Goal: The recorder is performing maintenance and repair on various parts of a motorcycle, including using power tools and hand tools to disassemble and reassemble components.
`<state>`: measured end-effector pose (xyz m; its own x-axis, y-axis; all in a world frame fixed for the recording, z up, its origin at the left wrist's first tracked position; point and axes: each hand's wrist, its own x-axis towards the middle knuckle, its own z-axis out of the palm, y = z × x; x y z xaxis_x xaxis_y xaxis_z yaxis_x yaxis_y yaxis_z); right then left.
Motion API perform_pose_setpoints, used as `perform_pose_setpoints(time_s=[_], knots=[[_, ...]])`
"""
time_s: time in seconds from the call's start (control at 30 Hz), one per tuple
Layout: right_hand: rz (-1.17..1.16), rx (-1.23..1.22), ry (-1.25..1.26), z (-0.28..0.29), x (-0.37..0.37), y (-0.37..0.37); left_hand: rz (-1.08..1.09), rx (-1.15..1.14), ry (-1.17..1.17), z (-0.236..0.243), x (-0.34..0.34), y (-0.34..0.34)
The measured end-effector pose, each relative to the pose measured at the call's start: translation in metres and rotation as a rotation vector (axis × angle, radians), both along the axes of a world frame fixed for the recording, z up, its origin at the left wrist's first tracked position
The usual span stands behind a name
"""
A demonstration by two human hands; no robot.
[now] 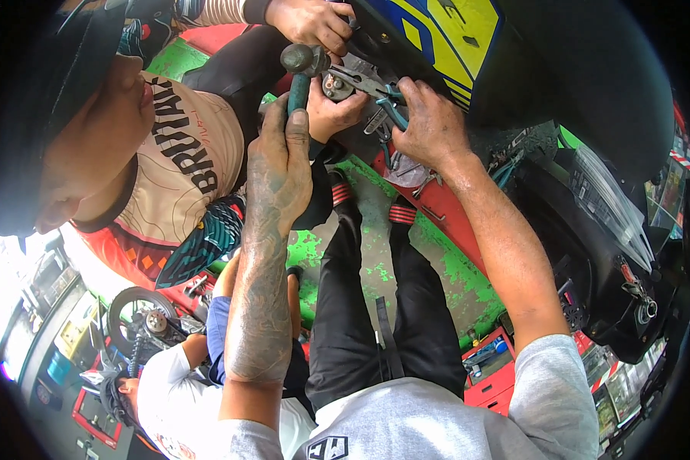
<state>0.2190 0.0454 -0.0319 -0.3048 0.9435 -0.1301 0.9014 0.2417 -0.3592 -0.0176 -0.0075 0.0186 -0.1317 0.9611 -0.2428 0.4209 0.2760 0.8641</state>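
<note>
My left hand (284, 146) grips the green handle of a hammer (300, 63), its rounded metal head raised just left of a small round metal part (336, 86). In my right hand (433, 126) are pliers with teal handles (377, 90). Their jaws reach left to the top of the metal part; whether they clamp it I cannot tell. A co-worker's hand (336, 116) supports that part from below. The co-worker's other hand (310, 23) is just above, beside the motorcycle's dark panel with yellow and blue graphics (468, 42).
The co-worker (192, 146) sits close on the left. Hand tools (383, 138) lie beyond my feet near a red metal surface (429, 199). Black motorcycle bodywork (613, 268) stands at right, a red tool cabinet (489, 372) lower right. Another person (180, 391) is at lower left.
</note>
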Motion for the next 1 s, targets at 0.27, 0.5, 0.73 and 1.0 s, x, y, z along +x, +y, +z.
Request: perform_pose_setpoints(time_s=[0.27, 0.5, 0.73, 1.0], knots=[[-0.019, -0.045, -0.011, -0.001, -0.001, 0.002, 0.001, -0.065, 0.035, 0.001, 0.004, 0.002], [-0.004, -0.006, -0.004, -0.001, 0.0, 0.002, -0.015, -0.04, 0.082, 0.005, 0.005, 0.006], [0.0, 0.008, 0.003, 0.0, 0.0, 0.0, -0.076, -0.011, 0.141, 0.019, 0.009, 0.018], [-0.013, -0.019, 0.012, -0.005, 0.001, 0.0, 0.102, 0.476, -0.062, 0.057, 0.018, -0.003]])
